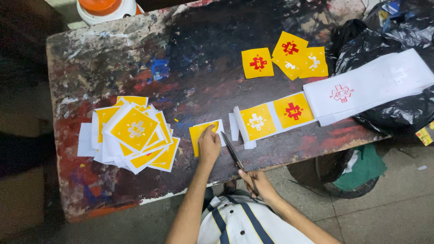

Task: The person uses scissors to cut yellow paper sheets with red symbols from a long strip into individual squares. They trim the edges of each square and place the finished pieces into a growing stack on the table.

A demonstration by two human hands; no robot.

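The paint-stained table [190,58] carries all the work. At its right end a long white printed strip [366,88] runs off a black plastic bag [384,40] toward the middle, ending in two uncut yellow squares [275,116]. On the left lies a loose stack of cut yellow squares [133,135], fanned and overlapping. Four more separate squares [285,58] lie near the far edge, well apart from the stack.

The single cut square [204,135] sits at the near edge, between the stack and the strip end. The left hand [209,145] presses it flat, fingers extended and together on its surface. The right hand [257,183] is closed around the handles of the scissors [233,151], the blades pointing toward the strip; whether the blades are parted cannot be told.

The square appears to be thin sheet stock: very light, flexible, easily creased and prone to sliding on the table. It is best held flat under the fingertips or pinched at a white margin. It is yellow with a white border; its central motif is covered by the hand.
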